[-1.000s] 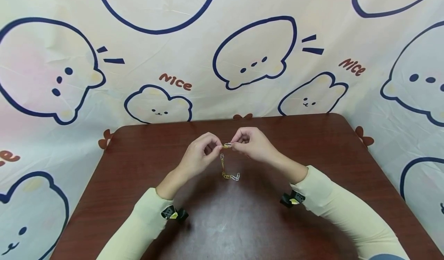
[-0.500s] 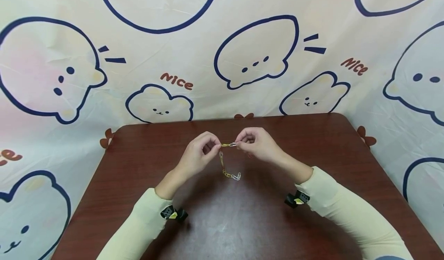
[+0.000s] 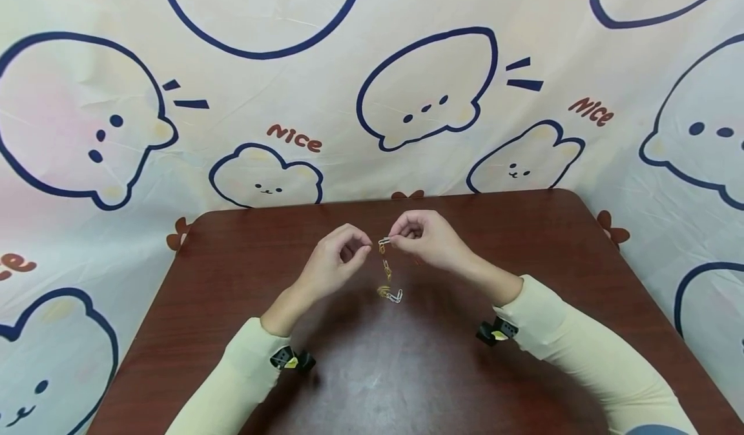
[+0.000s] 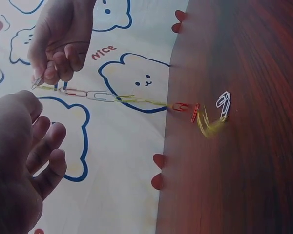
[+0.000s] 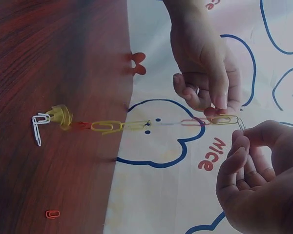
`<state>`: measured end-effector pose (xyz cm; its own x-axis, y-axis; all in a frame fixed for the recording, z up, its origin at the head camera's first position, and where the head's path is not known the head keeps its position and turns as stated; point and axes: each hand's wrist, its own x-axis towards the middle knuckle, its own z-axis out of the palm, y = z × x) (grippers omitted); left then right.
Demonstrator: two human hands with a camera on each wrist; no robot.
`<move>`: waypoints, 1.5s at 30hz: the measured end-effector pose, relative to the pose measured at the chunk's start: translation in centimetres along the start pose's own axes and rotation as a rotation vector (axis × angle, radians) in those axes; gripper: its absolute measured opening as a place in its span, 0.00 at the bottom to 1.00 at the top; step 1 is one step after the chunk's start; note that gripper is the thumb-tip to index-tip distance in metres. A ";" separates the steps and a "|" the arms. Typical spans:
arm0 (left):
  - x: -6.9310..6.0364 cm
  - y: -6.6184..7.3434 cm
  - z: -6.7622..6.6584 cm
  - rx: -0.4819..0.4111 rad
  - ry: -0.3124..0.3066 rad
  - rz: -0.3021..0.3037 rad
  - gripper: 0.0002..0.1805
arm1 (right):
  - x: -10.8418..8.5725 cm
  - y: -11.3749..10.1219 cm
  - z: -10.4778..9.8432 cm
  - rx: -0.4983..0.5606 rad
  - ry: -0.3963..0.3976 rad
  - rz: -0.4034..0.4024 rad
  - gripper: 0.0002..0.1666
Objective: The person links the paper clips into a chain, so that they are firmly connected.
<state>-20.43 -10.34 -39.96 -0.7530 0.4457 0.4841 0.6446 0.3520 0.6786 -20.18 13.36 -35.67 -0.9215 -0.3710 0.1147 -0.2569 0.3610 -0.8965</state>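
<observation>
In the head view my right hand (image 3: pixel 433 240) pinches a white paper clip (image 3: pixel 384 241) between thumb and index finger. From that clip a chain of linked yellow, red and white paper clips (image 5: pixel 106 126) hangs down to the table. Its low end lies there in a small heap, with white clips (image 4: pixel 224 103) at the tip; the yellow ones beside them are blurred. My left hand (image 3: pixel 341 254) is just left of the chain's top, thumb and fingertips loosely bent and apart from the clips, holding nothing.
A loose red paper clip (image 5: pixel 52 214) lies on the dark brown table (image 3: pixel 372 370), off to the side of the chain. A pale cloth (image 3: pixel 337 99) printed with cartoon faces hangs behind the table.
My right hand drew slightly rightward, stretching the top clips between the hands. My left hand has since let go of the chain, which now hangs from the right hand.
</observation>
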 end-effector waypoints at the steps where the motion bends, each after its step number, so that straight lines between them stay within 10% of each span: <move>1: 0.0 0.0 0.0 -0.004 0.001 0.001 0.06 | 0.0 0.0 0.0 0.002 -0.003 -0.002 0.03; 45: 0.5 0.9 0.1 -0.002 -0.007 0.008 0.06 | -0.2 0.6 1.5 0.104 -0.002 -0.050 0.02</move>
<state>-20.24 -9.71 -39.15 -0.7469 0.4540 0.4859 0.6505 0.3469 0.6757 -19.75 12.33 -36.93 -0.9078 -0.3879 0.1596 -0.2708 0.2513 -0.9292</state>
